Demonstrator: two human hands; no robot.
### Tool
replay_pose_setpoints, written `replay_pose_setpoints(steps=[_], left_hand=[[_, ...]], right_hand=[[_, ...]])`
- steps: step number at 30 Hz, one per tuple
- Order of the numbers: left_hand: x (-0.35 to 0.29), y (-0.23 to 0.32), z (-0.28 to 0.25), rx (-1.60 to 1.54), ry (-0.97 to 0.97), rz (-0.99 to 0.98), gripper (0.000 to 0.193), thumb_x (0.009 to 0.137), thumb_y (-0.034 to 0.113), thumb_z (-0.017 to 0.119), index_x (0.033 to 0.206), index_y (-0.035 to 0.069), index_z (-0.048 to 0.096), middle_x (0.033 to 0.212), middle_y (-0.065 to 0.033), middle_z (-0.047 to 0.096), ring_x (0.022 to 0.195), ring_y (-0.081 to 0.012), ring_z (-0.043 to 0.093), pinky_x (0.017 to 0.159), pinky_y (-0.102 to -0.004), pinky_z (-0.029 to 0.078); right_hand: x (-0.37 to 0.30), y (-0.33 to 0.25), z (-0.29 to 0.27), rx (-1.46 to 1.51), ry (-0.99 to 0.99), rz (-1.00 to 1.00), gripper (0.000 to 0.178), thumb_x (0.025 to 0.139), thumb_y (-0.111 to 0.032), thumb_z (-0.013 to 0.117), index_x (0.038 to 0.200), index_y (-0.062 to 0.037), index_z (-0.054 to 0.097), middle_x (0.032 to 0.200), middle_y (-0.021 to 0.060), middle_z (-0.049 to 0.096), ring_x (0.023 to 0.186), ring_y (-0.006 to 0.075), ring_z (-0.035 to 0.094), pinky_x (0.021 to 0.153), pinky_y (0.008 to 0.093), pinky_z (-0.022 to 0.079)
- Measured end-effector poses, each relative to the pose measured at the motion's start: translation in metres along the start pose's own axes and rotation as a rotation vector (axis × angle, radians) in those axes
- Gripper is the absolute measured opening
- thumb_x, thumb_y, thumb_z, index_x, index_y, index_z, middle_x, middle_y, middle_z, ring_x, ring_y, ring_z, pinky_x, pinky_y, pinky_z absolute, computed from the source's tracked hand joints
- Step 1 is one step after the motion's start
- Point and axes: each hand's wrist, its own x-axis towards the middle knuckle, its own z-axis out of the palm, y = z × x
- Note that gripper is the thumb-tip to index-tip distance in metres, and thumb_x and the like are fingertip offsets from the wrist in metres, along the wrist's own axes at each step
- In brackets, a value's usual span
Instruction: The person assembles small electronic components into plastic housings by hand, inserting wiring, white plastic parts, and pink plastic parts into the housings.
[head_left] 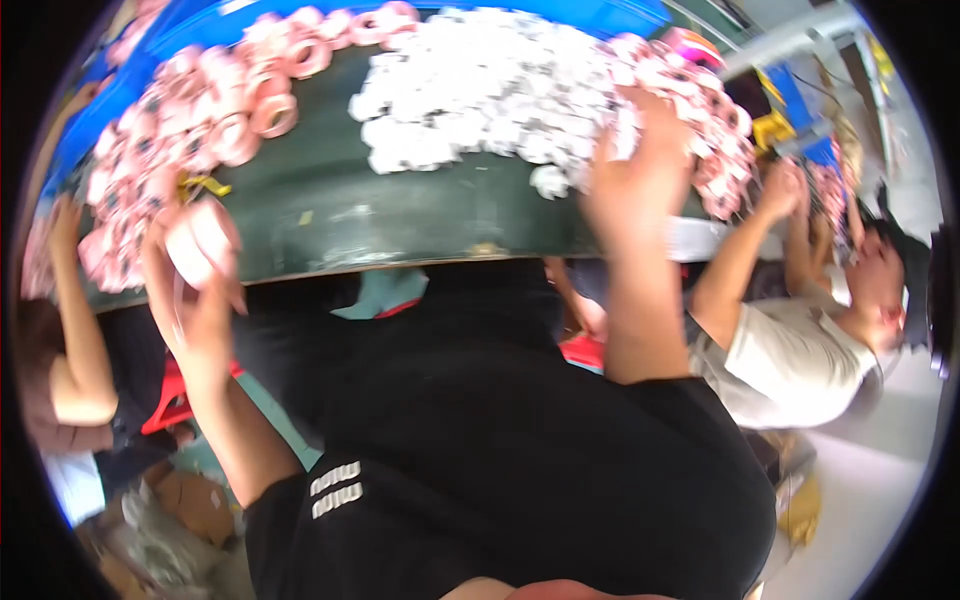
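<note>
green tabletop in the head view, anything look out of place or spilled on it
A yellow object looks odd beside the pink rolls on the left, its colour unlike theirs; blur hides what it is. Otherwise, nothing looks plainly spilled or damaged.

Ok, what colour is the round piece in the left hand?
The round piece is pale pink, though blurred; the head view shows it.

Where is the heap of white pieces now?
In the head view, the white heap lies top centre on the green table, between pink heaps, with the right hand at its right edge.
</note>
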Motion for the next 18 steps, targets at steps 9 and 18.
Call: replay_pose_setpoints(steps=[9, 18], left_hand=[[0.155, -0.078, -0.205, 1.124, 0.729, 0.208, 0.057, 0.092, 0.032, 0.070, 0.141, 0.007, 0.056, 0.109, -0.0349, 0.066, 0.092, -0.0532, 0.067, 0.086, -0.0533, 0.057], [0.180, -0.087, -0.241, 1.573, 0.481, 0.123, 0.073, 0.092, 0.039, 0.067, 0.147, -0.005, 0.049, 0.129, -0.0330, 0.065, 0.120, -0.0443, 0.064, 0.109, -0.0494, 0.047]], right_hand=[[-0.023, 0.199, -0.014, -0.480, -0.249, 0.206, 0.052, 0.086, -0.030, 0.080, 0.125, 0.0013, 0.067, 0.113, 0.0243, 0.073, 0.104, 0.0394, 0.070, 0.090, 0.0464, 0.055], [-0.010, 0.096, -0.032, 0.522, 0.069, 0.303, 0.019, 0.100, -0.010, 0.070, 0.115, 0.0023, 0.069, 0.099, 0.0106, 0.076, 0.086, 0.0132, 0.071, 0.079, 0.0271, 0.057]])
